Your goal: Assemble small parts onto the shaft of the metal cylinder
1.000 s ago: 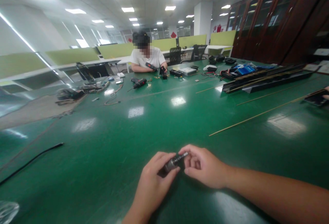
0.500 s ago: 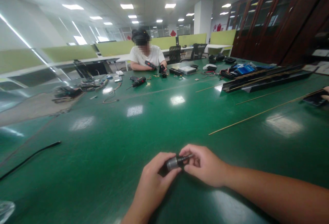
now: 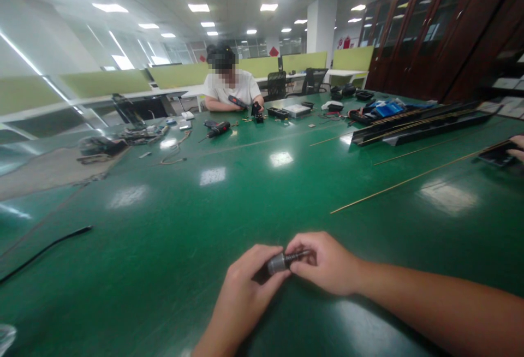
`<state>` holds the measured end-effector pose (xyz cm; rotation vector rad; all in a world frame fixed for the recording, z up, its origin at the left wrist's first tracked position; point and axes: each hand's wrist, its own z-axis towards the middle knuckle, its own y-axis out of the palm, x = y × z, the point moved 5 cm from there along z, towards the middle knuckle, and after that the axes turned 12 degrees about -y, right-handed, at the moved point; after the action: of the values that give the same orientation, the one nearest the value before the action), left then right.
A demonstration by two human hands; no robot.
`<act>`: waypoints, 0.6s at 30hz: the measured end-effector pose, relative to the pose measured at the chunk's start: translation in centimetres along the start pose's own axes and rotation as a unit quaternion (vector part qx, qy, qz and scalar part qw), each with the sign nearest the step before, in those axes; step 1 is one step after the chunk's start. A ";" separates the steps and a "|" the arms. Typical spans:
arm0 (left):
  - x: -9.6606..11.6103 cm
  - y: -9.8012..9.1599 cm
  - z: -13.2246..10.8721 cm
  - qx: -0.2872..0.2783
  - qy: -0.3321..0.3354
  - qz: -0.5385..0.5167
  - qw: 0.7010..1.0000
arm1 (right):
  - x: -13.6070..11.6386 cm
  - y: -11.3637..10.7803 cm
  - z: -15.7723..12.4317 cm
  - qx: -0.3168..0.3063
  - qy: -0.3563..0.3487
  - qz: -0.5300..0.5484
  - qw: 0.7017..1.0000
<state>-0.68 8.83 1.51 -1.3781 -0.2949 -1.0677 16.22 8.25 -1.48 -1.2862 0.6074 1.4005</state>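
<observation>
Low in the middle of the head view, my left hand is closed round a small grey metal cylinder with a dark ribbed tail. Its thumb presses from below and its fingers from above. The cylinder's left end is hidden in that palm. My right hand pinches the ribbed tail, which points to the right, and a thin rod-like end runs in among its fingers. Both hands are close together just above the green tabletop.
Across the table a person in a white shirt holds a power tool; a drill lies nearby. Long thin rods and black channels are at right, by another person's hand. A black cable lies at left.
My right thumb and fingers have closed in on the ribbed tail, nearer the grey cylinder. My left hand keeps its hold. The whole view has shifted slightly.
</observation>
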 end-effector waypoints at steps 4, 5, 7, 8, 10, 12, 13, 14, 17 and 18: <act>0.2 0.1 0.0 -0.005 0.002 0.003 1.000 | 0.0 -0.1 0.0 0.000 0.004 -0.013 1.000; 0.2 0.1 -0.1 -0.007 0.001 0.004 1.000 | 0.0 -0.1 0.0 0.000 0.004 -0.012 1.000; 0.2 0.1 -0.1 -0.009 0.000 0.005 1.000 | 0.0 -0.1 0.0 -0.002 0.002 -0.012 1.000; 0.2 0.1 -0.1 -0.008 0.000 0.005 1.000 | 0.0 -0.1 0.0 -0.003 0.001 -0.013 1.000; 0.2 0.1 -0.1 -0.005 0.001 0.006 1.000 | 0.0 -0.1 0.0 -0.005 0.002 -0.013 1.000; 0.3 0.0 -0.1 -0.001 0.003 0.005 1.000 | 0.0 -0.1 0.0 -0.005 0.005 -0.014 1.000; 0.3 0.0 -0.1 0.002 0.004 0.004 1.000 | 0.0 -0.1 -0.1 -0.004 0.008 -0.014 1.000; 0.3 0.0 -0.2 0.005 0.005 0.003 1.000 | 0.0 -0.1 -0.1 -0.004 0.009 -0.015 1.000; 0.3 0.0 -0.3 0.011 0.010 0.001 1.000 | -0.2 -0.2 0.0 -0.005 0.014 -0.013 1.000; 0.3 0.0 -0.4 0.012 0.010 0.003 1.000 | -0.2 -0.2 0.0 -0.005 0.015 -0.010 1.000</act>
<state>-0.68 8.39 1.66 -1.3441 -0.2885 -1.0700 16.38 8.21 -1.23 -1.3197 0.6080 1.3713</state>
